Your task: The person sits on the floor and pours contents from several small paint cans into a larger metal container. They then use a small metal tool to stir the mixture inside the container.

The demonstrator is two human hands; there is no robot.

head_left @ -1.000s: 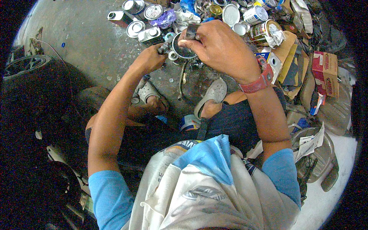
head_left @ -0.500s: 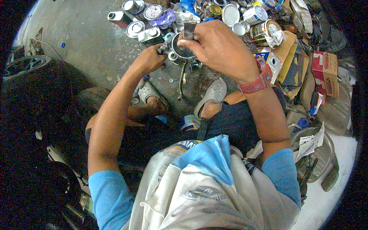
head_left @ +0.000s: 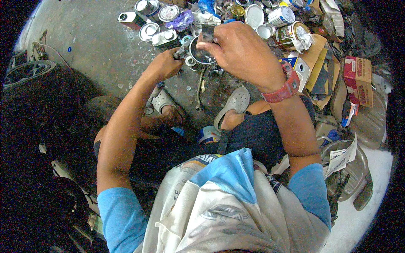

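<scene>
My left hand [head_left: 166,65] is closed around the grey metal body of what looks like a paint spray gun [head_left: 181,52]. Beside it is the gun's open round metal cup [head_left: 195,54], its inside shiny and dark. Over the cup's far right rim, my right hand [head_left: 240,52] pinches a dark flat strip, like a scraper blade [head_left: 208,31], between thumb and fingers. That hand covers the right part of the cup. Just below the cup lies a small white round cap [head_left: 190,61], and a thin hose [head_left: 200,90] runs toward my feet.
Paint cans [head_left: 169,13] and rectangular metal tins [head_left: 164,38] crowd the floor beyond my hands, with a purple crumpled bag [head_left: 181,20] among them. Cardboard [head_left: 316,69] and a red box [head_left: 357,80] pile up on the right. A wheel [head_left: 29,71] lies at left.
The dark strip and my right hand have shifted very slightly over the cup, and more of the cup's shiny inside shows. My left hand looks unmoved.
</scene>
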